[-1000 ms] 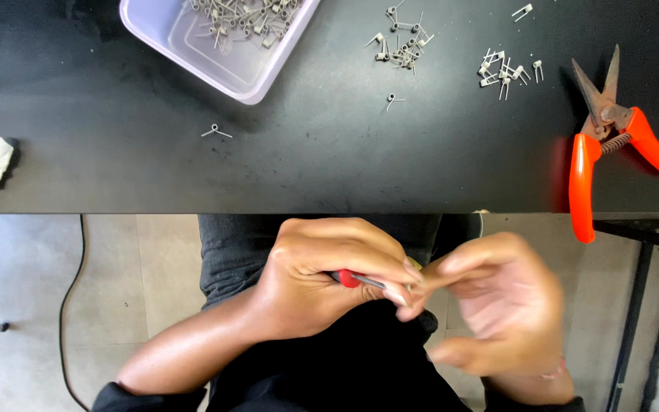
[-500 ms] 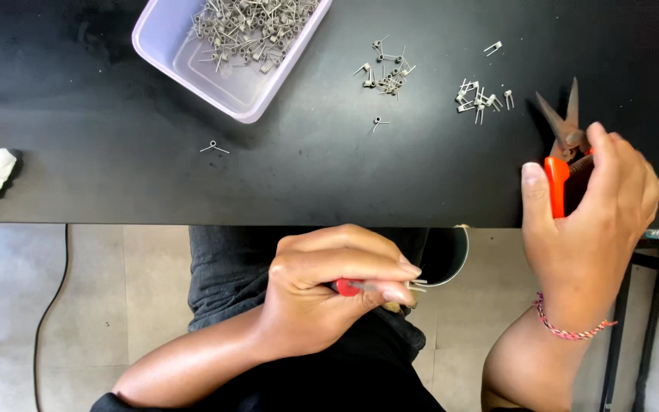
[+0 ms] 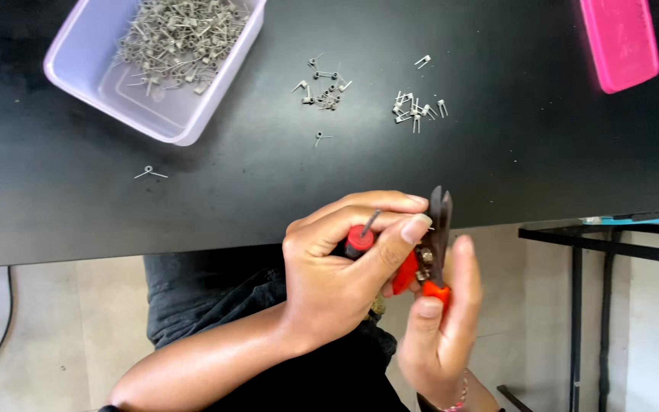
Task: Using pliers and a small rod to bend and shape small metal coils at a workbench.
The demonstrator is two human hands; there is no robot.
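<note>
Our left hand (image 3: 337,275) is wrapped tight around a red-handled tool (image 3: 360,238), its metal tip poking up, while our right hand (image 3: 440,328) clamps the orange snips (image 3: 430,255) just beside it, below the black surface (image 3: 268,191) edge.

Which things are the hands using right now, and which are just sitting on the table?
In use: left hand holds a red-handled tool; right hand holds orange snips.
Lying about: lilac tub of metal coils, loose coil piles, pink case.
</note>
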